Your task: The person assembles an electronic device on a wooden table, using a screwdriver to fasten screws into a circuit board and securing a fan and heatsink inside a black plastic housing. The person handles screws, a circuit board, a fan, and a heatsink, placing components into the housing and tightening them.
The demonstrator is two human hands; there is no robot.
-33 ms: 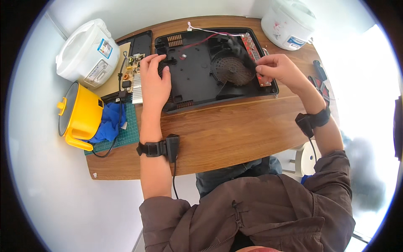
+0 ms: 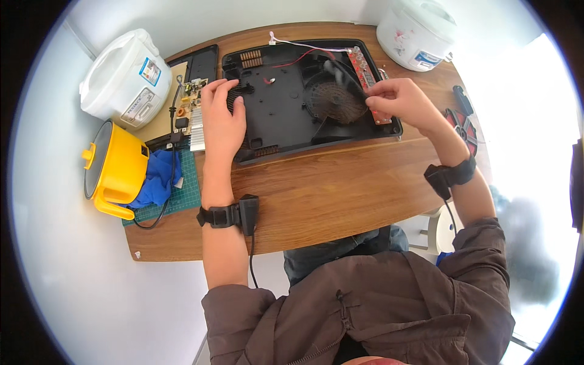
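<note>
A shallow black plastic housing (image 2: 277, 115) lies on the wooden table, with a round vent grille (image 2: 336, 101) toward its right. My left hand (image 2: 222, 121) rests at the housing's left edge, thumb apart from the fingers. Over the right side, my right hand (image 2: 398, 101) is closed in a pinch beside the red circuit board (image 2: 363, 73). From its fingertips a dark, motion-blurred thing reaches over the grille; its kind cannot be made out. A thin red wire (image 2: 298, 59) with a small white plug crosses the housing. A white cable (image 2: 304, 44) runs along its far edge.
On the left stand a white rice cooker (image 2: 125, 79), a yellow pot (image 2: 121, 170), a blue cloth (image 2: 157, 179) and a green cutting mat (image 2: 185, 196). A circuit board with a heat sink (image 2: 198, 128) sits beside my left hand. Another rice cooker (image 2: 413, 30) is far right.
The blurred dark thing at my right fingertips has shifted, and the red wire with its plug lies slightly differently. My left hand stays at the housing's edge.
</note>
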